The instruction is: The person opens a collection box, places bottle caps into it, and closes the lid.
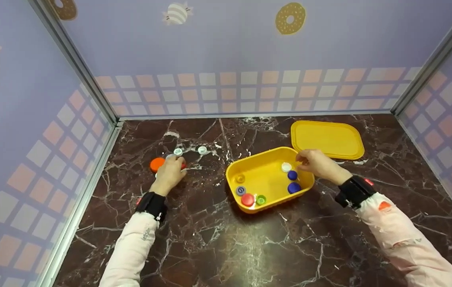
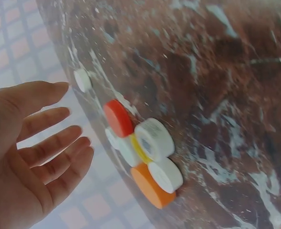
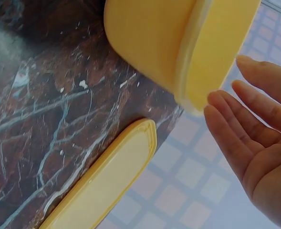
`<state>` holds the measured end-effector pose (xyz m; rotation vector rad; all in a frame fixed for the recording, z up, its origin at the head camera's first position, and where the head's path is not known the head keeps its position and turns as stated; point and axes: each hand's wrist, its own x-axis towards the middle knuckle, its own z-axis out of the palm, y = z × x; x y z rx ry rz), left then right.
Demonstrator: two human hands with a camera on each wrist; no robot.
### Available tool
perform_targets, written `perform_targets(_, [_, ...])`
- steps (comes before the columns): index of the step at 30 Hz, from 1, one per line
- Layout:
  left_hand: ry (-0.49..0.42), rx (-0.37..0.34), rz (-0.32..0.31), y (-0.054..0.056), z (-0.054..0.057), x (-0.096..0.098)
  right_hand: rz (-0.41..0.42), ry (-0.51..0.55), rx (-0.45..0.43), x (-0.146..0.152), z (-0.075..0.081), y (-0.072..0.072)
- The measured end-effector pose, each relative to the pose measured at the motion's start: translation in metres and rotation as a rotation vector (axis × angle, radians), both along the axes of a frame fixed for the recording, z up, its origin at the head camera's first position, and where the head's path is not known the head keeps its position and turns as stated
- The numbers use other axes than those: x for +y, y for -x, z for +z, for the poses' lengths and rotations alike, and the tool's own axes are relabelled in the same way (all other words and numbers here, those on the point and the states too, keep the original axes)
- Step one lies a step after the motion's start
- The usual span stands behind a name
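Observation:
My left hand hovers over a cluster of bottle caps at the left of the table, fingers apart and holding nothing. In the left wrist view an orange cap, a red cap and several white caps crowd together, with a bit of yellow between them. My right hand is at the right end of a yellow plastic box, its fingers loosely bent with nothing between them. Inside the box lie blue caps, a white cap, a red cap, a green cap and a grey cap.
Behind the box lies a flat yellow lid. Two small white caps, one of them a loose cap, sit behind the cluster. Patterned panels wall off the back and sides of the dark marbled table.

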<state>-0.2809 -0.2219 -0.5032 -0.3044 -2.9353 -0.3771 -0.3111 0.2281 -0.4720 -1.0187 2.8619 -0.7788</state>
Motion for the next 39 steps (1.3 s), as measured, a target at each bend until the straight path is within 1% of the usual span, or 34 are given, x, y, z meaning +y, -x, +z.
perform_targets(3, [-0.004, -0.011, 0.031, 0.003, -0.004, -0.004, -0.031, 0.026, -0.008, 0.006, 0.003, 0.000])
perform_targets(7, [0.003, -0.028, 0.044, 0.007, -0.008, -0.006, -0.073, 0.043, -0.031, 0.014, 0.005, -0.001])
perform_targets(13, [0.023, -0.075, 0.066, 0.013, -0.008, -0.004, -0.117, 0.063, -0.055, 0.024, 0.006, -0.002])
perform_targets(18, [0.053, -0.084, 0.080, 0.019, -0.009, -0.004, -0.129, 0.073, -0.040, 0.031, 0.007, -0.003])
perform_targets(22, [0.052, -0.104, 0.092, 0.023, -0.011, -0.004, -0.148, 0.069, -0.044, 0.038, 0.005, -0.003])
perform_targets(28, [0.052, -0.157, 0.103, 0.027, -0.014, -0.003, -0.195, 0.030, -0.068, 0.049, 0.001, -0.004])
perform_targets(33, [0.053, -0.165, 0.103, 0.028, -0.018, -0.003, -0.213, 0.007, -0.081, 0.057, -0.002, -0.005])
perform_targets(39, [0.050, -0.195, 0.102, 0.030, -0.019, 0.001, -0.222, -0.016, -0.107, 0.065, -0.006, -0.006])
